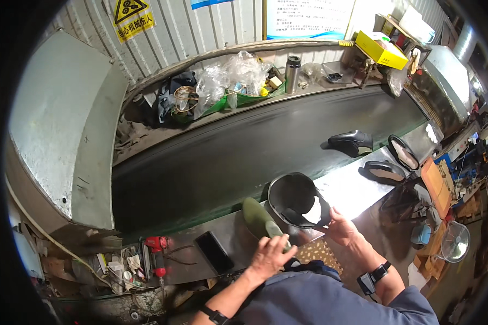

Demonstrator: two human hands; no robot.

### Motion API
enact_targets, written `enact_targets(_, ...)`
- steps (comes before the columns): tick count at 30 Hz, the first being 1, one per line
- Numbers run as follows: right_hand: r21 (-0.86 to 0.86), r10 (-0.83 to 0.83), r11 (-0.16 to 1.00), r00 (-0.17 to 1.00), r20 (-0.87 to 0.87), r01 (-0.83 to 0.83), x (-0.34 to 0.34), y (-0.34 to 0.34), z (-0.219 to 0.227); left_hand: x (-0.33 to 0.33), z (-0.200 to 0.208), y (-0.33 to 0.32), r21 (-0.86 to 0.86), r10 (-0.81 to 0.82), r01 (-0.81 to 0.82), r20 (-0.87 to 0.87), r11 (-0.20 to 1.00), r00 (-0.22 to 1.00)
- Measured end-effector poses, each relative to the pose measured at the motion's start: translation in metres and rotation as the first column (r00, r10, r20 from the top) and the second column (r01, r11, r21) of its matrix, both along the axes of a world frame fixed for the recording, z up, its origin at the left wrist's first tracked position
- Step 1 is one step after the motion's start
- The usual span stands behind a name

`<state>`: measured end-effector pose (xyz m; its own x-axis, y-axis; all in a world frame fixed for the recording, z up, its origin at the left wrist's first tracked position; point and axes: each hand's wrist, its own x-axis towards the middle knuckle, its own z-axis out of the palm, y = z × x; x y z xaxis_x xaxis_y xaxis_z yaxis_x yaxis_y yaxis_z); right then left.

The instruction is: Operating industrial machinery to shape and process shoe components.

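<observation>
The person is working at a metal table [352,189] that runs alongside a wide black conveyor belt [228,157]. The left hand [268,257] is closing around the heel end of a green shoe last [260,219], which is lying on the table's near edge. The right hand [339,227] is gripping the rim of a black shoe upper [295,197] that is standing just beside the last, its opening turned upward. A black phone [214,252] is lying flat on the table to the left, and two more black shoes [385,172] are resting farther right.
</observation>
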<state>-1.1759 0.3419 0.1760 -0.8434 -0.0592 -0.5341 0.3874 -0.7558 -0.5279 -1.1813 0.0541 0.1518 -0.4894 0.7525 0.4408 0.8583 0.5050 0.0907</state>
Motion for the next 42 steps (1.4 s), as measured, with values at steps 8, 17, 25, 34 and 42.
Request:
enact_targets(8,0.63,0.33,0.749,0.94,-0.085,-0.206,0.016,-0.025,0.091,-0.03,0.088,0.057,0.495,-0.573,-0.501,0.82,0.71,-0.002)
enact_targets(17,0.921,0.702,0.389,0.653,-0.284,-0.017,0.044,-0.067,0.157,-0.011,0.167,0.023,0.52,-0.58,-0.774,0.775,0.361,0.251)
enact_targets(25,0.804,0.53,0.591,0.783,-0.327,-0.063,0.017,-0.07,0.153,-0.021,0.154,0.042,0.679,-0.253,-0.628,0.729,0.381,0.635)
enact_targets(34,0.923,0.923,0.032,0.343,-0.175,0.383,0.032,-0.043,0.07,-0.071,0.058,-0.031,0.085,-0.888,-0.988,0.454,0.127,-0.076)
enact_targets(42,0.899,0.91,-0.031,0.384,-0.155,0.438,0.086,-0.051,-0.064,-0.116,-0.031,-0.028,0.029,0.061,-0.86,0.996,0.51,0.069)
